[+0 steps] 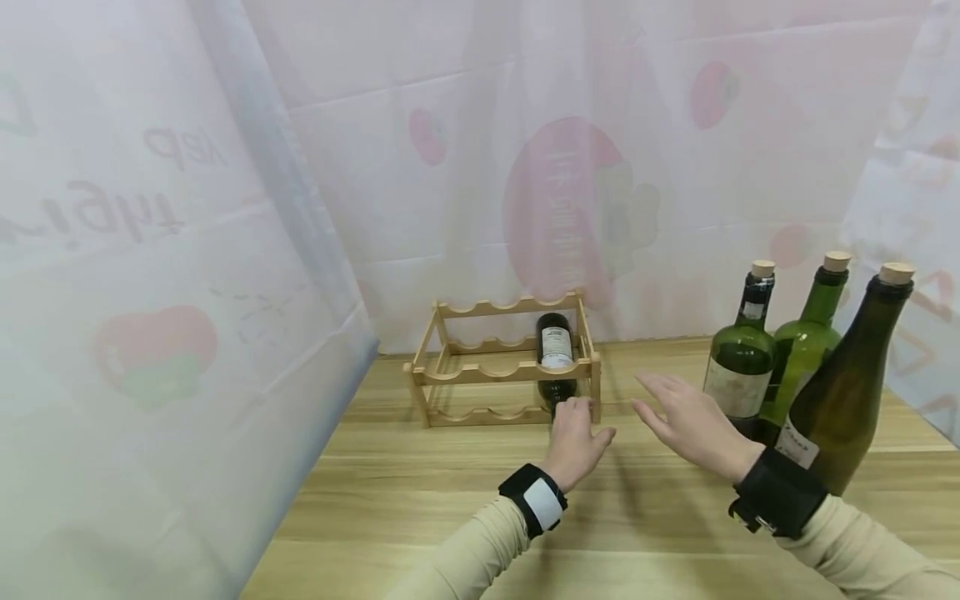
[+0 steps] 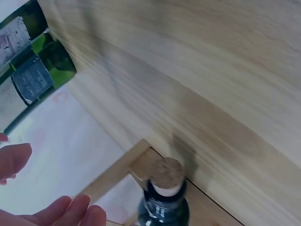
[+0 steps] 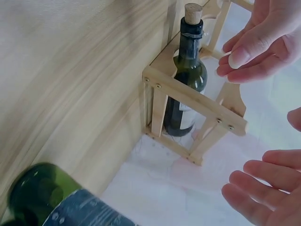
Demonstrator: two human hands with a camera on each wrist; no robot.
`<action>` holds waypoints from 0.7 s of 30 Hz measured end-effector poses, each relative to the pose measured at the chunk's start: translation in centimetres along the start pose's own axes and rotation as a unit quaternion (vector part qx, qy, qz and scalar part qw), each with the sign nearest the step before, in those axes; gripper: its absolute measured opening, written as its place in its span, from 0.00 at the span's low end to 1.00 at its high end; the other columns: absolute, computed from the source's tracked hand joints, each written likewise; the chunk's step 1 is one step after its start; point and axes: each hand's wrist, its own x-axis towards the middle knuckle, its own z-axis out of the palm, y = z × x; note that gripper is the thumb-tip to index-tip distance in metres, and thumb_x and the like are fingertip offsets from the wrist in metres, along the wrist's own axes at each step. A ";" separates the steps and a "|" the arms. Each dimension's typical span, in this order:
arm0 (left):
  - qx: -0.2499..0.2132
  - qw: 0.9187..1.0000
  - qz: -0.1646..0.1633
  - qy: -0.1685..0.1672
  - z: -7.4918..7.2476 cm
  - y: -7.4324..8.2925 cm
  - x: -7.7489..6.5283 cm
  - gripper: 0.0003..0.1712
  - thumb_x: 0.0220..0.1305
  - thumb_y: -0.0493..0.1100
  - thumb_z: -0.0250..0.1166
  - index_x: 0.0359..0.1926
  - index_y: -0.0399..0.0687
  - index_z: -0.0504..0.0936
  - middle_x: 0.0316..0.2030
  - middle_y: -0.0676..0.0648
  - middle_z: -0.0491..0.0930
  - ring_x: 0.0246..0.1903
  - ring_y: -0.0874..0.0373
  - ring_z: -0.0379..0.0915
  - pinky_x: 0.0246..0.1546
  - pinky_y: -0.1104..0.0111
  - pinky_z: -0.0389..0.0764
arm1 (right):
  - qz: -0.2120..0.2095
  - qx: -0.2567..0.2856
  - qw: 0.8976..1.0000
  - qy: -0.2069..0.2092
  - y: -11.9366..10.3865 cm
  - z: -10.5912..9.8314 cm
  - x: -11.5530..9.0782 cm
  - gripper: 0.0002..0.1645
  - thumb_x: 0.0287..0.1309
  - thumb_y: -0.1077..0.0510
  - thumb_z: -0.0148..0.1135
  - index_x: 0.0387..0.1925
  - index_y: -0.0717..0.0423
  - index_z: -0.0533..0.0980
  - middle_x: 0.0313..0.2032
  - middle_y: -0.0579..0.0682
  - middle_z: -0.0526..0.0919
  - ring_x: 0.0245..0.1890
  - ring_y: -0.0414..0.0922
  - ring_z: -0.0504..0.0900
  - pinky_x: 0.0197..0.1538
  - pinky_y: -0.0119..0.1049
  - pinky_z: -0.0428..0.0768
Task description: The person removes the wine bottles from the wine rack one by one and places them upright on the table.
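Note:
A dark wine bottle (image 1: 556, 343) with a cork lies in the right end slot of the wooden wine rack (image 1: 480, 372), on its lower level. Its corked neck (image 2: 162, 207) points out of the rack's front. My left hand (image 1: 576, 443) hovers just above the neck, fingers relaxed and holding nothing. In the right wrist view, a small gap separates the left fingertips (image 3: 240, 56) from the bottle. To the right of the rack, my right hand (image 1: 693, 425) is raised with its fingers extended, holding nothing.
Three corked bottles stand upright at the right: a green one with a pale label (image 1: 738, 383), a lighter green one (image 1: 813, 333) behind, and a tall olive one (image 1: 847, 392) nearest my right forearm. A printed curtain (image 1: 465, 208) borders the wooden table (image 1: 420, 500) behind and left.

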 end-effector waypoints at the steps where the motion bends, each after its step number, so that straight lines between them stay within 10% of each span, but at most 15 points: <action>1: -0.001 1.000 -0.001 0.004 0.0 -0.2 0.0 0.27 0.60 0.47 0.68 0.55 0.36 0.75 0.49 0.42 0.78 0.51 0.51 0.69 0.51 0.64 0.74 | -0.004 0.002 1.000 0.001 0.0 0.2 0.2 0.28 0.62 0.58 0.61 0.60 0.69 0.71 0.56 0.68 0.77 0.56 0.64 0.77 0.57 0.58 0.75; 21: -0.006 0.992 -0.116 0.040 0.4 -3.5 1.2 0.33 0.57 0.41 0.71 0.59 0.30 0.69 0.53 0.33 0.71 0.55 0.41 0.67 0.56 0.54 0.73 | -0.101 -0.053 0.993 0.014 -0.2 4.5 5.2 0.36 0.54 0.60 0.68 0.61 0.73 0.68 0.64 0.69 0.69 0.65 0.63 0.68 0.63 0.56 0.70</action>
